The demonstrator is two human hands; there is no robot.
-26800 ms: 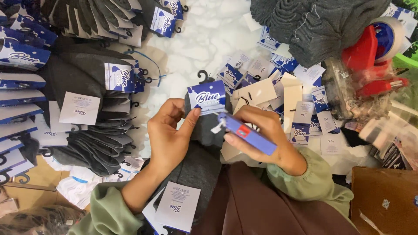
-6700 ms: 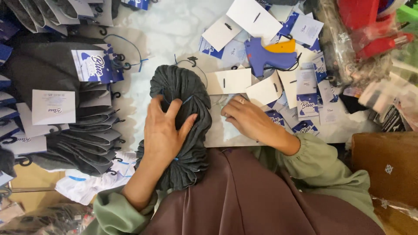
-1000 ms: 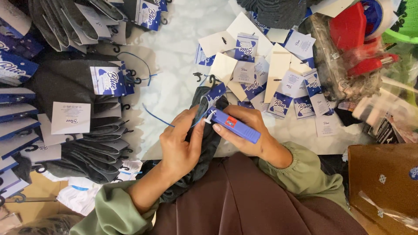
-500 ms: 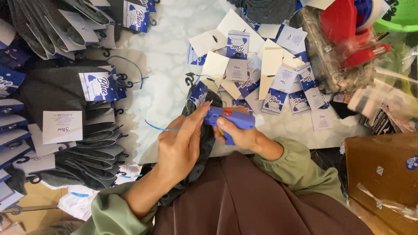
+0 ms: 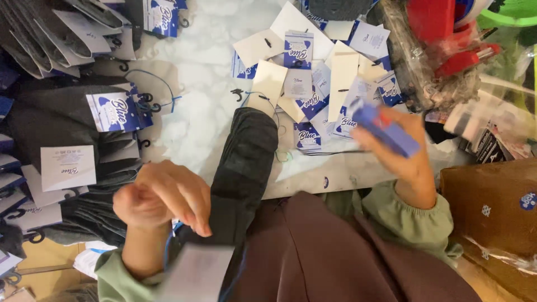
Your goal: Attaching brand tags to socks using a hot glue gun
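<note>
A pair of dark grey socks (image 5: 244, 162) lies stretched from the marble tabletop (image 5: 190, 123) down onto my lap, with a white card (image 5: 268, 83) and a small black hook (image 5: 237, 94) at its far end. My right hand (image 5: 411, 159) is lifted to the right of it and grips a blue tagging gun (image 5: 386, 130). Left of the socks hovers my left hand (image 5: 162, 197), blurred, with the fingers curled in. A thin blue strand shows just below it. A blurred white card (image 5: 196, 274) sits near my left wrist.
Stacks of tagged dark socks (image 5: 67, 112) with blue and white labels fill the left side. Loose blue and white cards (image 5: 324, 72) are heaped at the far middle. A red tape dispenser (image 5: 442, 22) and clear bags lie far right, a brown cardboard box (image 5: 492, 207) near right.
Both hands have come off the socks and drawn apart: the left pulled back and to the left, the right swung to the right with the tagging gun. The socks now lie flat.
</note>
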